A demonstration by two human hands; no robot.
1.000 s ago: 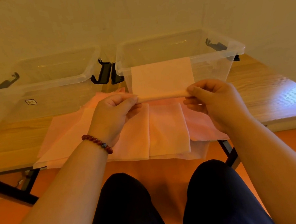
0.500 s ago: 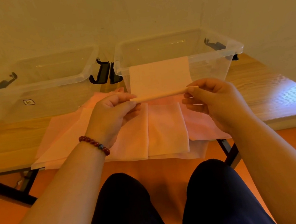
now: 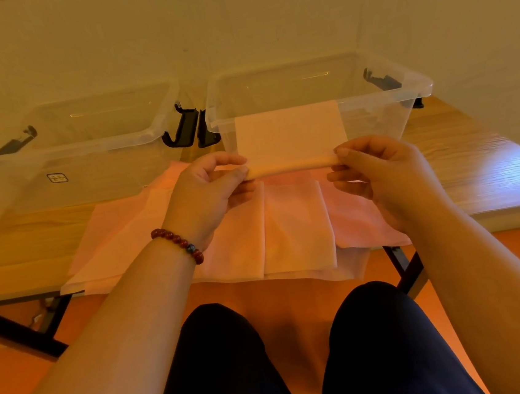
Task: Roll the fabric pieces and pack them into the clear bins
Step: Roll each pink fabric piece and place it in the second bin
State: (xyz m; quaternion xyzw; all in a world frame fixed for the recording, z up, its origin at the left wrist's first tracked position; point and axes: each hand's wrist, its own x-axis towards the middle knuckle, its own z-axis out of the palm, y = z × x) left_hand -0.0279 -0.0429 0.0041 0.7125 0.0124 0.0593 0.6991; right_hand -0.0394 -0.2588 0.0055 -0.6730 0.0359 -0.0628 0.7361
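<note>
We see a pale wooden desk (image 3: 474,174) before a plain cream wall (image 3: 234,23), over an orange floor (image 3: 13,367). At its back stand a left clear plastic bin (image 3: 102,142) and a right clear plastic bin (image 3: 414,90). Our left hand (image 3: 207,196) and right hand (image 3: 381,177) each pinch an end of a partly rolled pale pink fabric piece (image 3: 290,135), held above the flat pink fabric stack (image 3: 293,225)

The rolled lower edge of the pale pink fabric sheet (image 3: 290,135), tilted half a second ago, now lies level. It looks thicker.
</note>
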